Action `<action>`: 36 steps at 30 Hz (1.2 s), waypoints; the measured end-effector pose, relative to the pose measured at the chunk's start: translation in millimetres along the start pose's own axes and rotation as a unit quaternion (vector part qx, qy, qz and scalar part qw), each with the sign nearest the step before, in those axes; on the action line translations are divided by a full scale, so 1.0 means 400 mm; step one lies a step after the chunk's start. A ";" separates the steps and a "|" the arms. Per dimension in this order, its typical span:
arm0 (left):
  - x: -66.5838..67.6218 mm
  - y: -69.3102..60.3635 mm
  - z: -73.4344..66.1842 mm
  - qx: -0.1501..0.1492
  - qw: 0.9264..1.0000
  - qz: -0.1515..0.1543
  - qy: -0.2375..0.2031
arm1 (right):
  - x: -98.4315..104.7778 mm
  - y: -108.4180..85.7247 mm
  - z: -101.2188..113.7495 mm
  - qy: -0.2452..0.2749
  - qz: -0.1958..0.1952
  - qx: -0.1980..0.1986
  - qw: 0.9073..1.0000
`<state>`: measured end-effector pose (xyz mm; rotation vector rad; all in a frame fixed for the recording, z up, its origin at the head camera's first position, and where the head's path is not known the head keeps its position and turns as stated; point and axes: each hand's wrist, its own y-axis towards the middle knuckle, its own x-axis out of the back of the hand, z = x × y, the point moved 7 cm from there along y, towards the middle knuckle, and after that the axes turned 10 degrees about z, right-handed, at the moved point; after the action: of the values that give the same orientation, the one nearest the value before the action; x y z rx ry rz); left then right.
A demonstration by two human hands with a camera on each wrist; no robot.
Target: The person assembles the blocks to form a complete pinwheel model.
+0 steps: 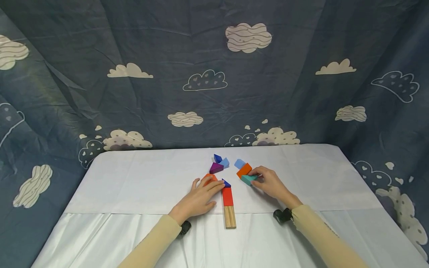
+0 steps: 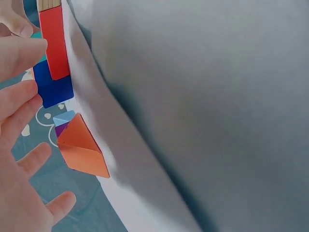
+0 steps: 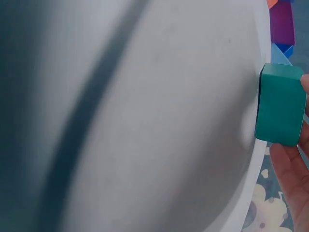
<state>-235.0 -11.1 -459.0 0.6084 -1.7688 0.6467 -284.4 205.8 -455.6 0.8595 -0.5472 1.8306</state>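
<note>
My left hand [image 1: 197, 199] reaches in with straight, spread fingers, and its fingertips touch a dark blue triangular block [image 1: 226, 183]. That block sits at the far end of a red block [image 1: 227, 197], which meets a plain wooden piece [image 1: 229, 217] in one line. Partly hidden behind the left fingers is an orange triangular block [image 2: 84, 147]. On the right, my right hand [image 1: 272, 185] pinches a teal block [image 3: 281, 104] between thumb and fingers. The teal block lies close beside an orange block [image 1: 244, 170]; whether they touch I cannot tell.
Beyond the hands lie a purple block [image 1: 216, 168], a small dark blue block [image 1: 218, 158] and a light blue block [image 1: 225, 163]. Another light blue block [image 1: 239, 163] is behind the orange one. A white cloth [image 1: 140, 182] covers the table, with a cloud-patterned curtain [image 1: 161, 100] behind.
</note>
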 end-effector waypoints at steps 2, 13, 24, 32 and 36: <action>0.000 0.000 -0.001 0.000 1.000 0.001 0.001 | -0.002 0.000 0.006 0.003 -0.002 0.005 1.000; 0.000 0.000 -0.001 0.003 1.000 0.001 0.002 | -0.028 0.018 0.056 0.020 0.011 0.028 0.999; 0.000 -0.001 0.000 0.001 1.000 0.001 0.001 | -0.064 0.039 0.109 0.022 0.034 0.060 0.997; -0.001 0.000 0.001 0.000 1.000 0.001 -0.001 | -0.081 0.051 0.117 0.004 0.046 0.063 0.997; -0.002 0.000 0.001 0.000 1.000 0.003 -0.003 | -0.085 0.057 0.116 -0.005 0.049 0.067 0.997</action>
<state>-235.1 -11.3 -459.8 0.6060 -1.7776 0.6506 -282.4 144.2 -451.5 0.9451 -0.4844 1.9703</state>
